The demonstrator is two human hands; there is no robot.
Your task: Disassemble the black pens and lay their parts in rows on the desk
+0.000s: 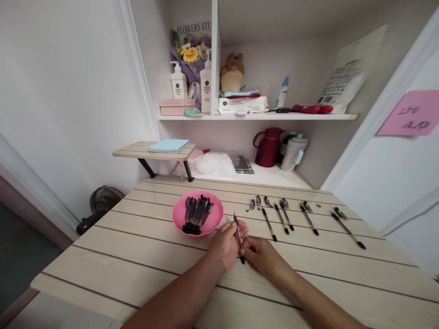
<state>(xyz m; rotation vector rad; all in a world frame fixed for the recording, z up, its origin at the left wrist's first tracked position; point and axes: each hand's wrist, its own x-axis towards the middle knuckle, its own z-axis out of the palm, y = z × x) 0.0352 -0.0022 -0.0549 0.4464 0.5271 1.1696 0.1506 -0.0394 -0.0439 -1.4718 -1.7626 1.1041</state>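
Observation:
A black pen [237,233] slants across my left hand [226,246], its narrow tip pointing away from me. The left thumb presses on the pen, with the fingers behind it. My right hand [263,257] pinches close to the pen's lower dark end; its fingertips are partly hidden. To the left, a pink scalloped bowl [177,220] holds several black pens [199,211]. Right of my hands, several pens [269,225] lie apart in a row on the table. Small dark, shiny pieces [258,200] lie around their far ends; their kind is unclear.
The slatted wooden table [154,256] meets a white shelf unit [260,117] at the back. A small raised stand [133,150] carries blue paper [169,145]. Behind the table are a red jug [268,148], a pale cup [293,154] and a white plastic bag [216,163].

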